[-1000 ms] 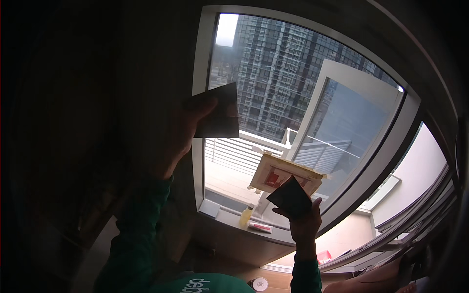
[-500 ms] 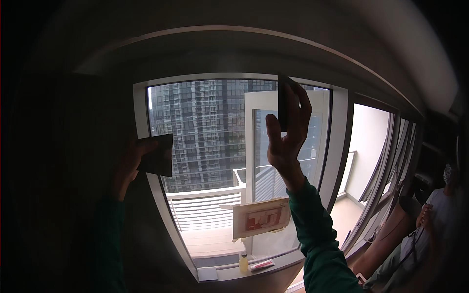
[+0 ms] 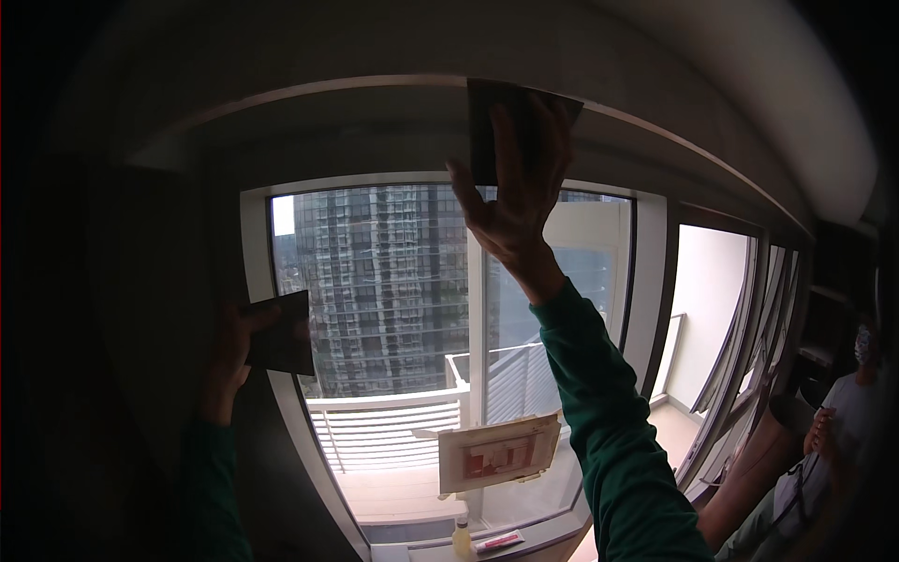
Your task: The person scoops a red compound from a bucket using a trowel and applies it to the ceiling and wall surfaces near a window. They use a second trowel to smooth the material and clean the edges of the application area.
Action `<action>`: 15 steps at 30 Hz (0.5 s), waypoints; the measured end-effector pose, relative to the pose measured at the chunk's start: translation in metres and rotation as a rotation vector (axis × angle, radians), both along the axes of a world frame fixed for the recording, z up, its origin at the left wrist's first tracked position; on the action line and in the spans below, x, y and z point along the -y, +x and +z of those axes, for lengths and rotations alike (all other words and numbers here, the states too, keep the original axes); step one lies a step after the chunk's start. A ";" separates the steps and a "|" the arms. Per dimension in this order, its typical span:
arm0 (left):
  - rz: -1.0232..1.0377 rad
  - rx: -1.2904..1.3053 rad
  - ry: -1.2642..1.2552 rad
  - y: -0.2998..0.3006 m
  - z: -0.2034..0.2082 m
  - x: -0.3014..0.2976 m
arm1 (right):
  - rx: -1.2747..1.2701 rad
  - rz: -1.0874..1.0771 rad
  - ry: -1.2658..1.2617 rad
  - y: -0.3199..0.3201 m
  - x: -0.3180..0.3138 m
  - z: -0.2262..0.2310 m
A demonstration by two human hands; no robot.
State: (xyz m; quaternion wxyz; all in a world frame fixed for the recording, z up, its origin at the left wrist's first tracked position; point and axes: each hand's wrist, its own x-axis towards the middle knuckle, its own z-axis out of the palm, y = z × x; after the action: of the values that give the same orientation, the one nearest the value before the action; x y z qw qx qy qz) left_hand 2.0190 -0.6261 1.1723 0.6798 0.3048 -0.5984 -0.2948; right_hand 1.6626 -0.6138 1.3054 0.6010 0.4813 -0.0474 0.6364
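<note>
My right hand (image 3: 520,192) is raised above the window, against a dark, flat, square panel (image 3: 481,131). Its fingers reach up over the panel's face, and the thumb sticks out past the left edge. Behind the hand, the panel appears to lie on the dark wall strip over the window frame; whether it touches cannot be told. Lower down, my left hand (image 3: 232,342) grips a second dark square panel (image 3: 283,342) by its left side, thumb on the near face. That panel overlaps the window's left frame in my view. Its material is too dark to make out.
A taped sheet with a reddish picture (image 3: 501,457) is at the window. On the sill (image 3: 552,534) stand a yellowish bottle (image 3: 462,540) and a red-and-white tube (image 3: 498,542). A person (image 3: 847,412) is at the far right, beside a brown rounded surface (image 3: 763,468).
My right hand has moved up and slightly left, and its panel has turned from edge-on to face-on. The left hand with its panel sits slightly lower and further left; the view has tilted upward.
</note>
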 end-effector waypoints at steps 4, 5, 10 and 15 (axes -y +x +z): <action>-0.040 -0.002 0.023 -0.001 0.002 -0.009 | 0.035 0.002 -0.037 0.004 0.006 0.003; -0.037 -0.013 0.022 0.001 0.000 -0.006 | 0.042 -0.009 -0.050 0.004 0.008 0.004; -0.048 0.020 -0.009 0.003 -0.003 0.003 | 0.059 -0.048 -0.089 0.000 0.020 0.008; -0.071 0.031 0.035 0.010 -0.006 0.012 | 0.066 -0.029 0.026 -0.006 0.023 -0.008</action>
State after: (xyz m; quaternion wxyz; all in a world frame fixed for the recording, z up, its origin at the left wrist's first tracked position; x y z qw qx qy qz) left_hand 2.0286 -0.6379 1.1667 0.6542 0.2998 -0.6139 -0.3244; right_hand 1.6569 -0.6366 1.2977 0.6021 0.4670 -0.0825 0.6423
